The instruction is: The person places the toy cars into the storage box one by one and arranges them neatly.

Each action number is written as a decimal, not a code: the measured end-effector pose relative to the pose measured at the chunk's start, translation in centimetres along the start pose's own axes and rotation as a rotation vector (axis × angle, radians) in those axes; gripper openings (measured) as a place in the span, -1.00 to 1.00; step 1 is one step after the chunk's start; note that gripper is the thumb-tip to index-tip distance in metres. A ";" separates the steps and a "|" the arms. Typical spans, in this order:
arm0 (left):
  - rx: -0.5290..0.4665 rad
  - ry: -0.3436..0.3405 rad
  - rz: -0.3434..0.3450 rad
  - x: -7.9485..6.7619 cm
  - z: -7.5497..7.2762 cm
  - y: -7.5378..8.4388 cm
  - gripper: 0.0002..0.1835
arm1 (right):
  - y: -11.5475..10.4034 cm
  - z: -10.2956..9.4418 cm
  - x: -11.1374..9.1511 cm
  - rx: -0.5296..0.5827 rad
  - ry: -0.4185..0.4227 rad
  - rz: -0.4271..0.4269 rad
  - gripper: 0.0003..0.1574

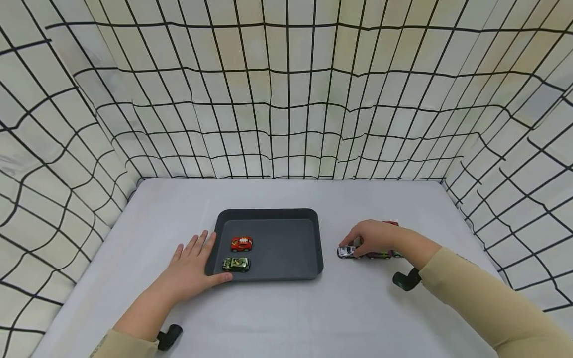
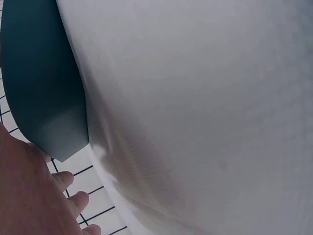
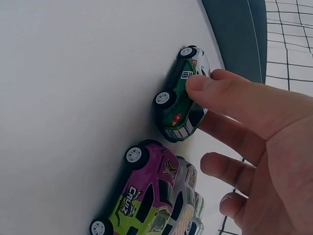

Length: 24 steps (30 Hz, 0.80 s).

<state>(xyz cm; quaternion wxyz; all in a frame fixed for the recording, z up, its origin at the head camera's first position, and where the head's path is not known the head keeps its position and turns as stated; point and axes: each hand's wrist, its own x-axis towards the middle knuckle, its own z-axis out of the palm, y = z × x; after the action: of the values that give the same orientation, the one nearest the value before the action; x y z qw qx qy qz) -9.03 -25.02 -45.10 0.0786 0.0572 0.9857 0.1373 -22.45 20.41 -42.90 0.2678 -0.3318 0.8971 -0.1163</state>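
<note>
My right hand point(image 1: 378, 236) pinches a green-and-white toy car point(image 3: 177, 105) between thumb and fingers, to the right of the dark grey tray point(image 1: 286, 248). In the right wrist view the car's wheels are close to the white tabletop. A purple-and-lime toy car point(image 3: 146, 183) stands just beside it, with a silver toy car point(image 3: 185, 196) behind. My left hand point(image 1: 190, 271) lies spread against the tray's left side, thumb over the near left corner. Inside the tray, at its left, are a red toy car point(image 1: 241, 243) and a green patterned toy car point(image 1: 236, 264).
Part of a red toy point(image 1: 392, 223) shows behind my right hand. A white cloth point(image 1: 286, 318) covers the table. White walls with a black grid point(image 1: 286, 107) enclose the back and both sides. Black wrist pieces point(image 1: 406, 280) stick out from both sleeves.
</note>
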 end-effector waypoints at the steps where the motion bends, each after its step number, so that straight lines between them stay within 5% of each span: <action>1: 0.003 0.001 0.003 0.0 0.0 0.0 0.35 | 0.0 0.0 0.0 -0.001 0.002 -0.001 -0.53; 24: 0.007 0.000 0.002 0.0 0.0 0.0 0.36 | -0.8 -0.1 -0.1 0.068 -0.002 0.006 -0.50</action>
<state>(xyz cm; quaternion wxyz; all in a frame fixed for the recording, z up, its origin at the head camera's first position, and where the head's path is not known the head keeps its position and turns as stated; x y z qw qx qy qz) -9.05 -24.99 -45.13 0.0783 0.0585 0.9861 0.1342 -22.03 19.91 -42.43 0.2801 -0.3197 0.8934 -0.1456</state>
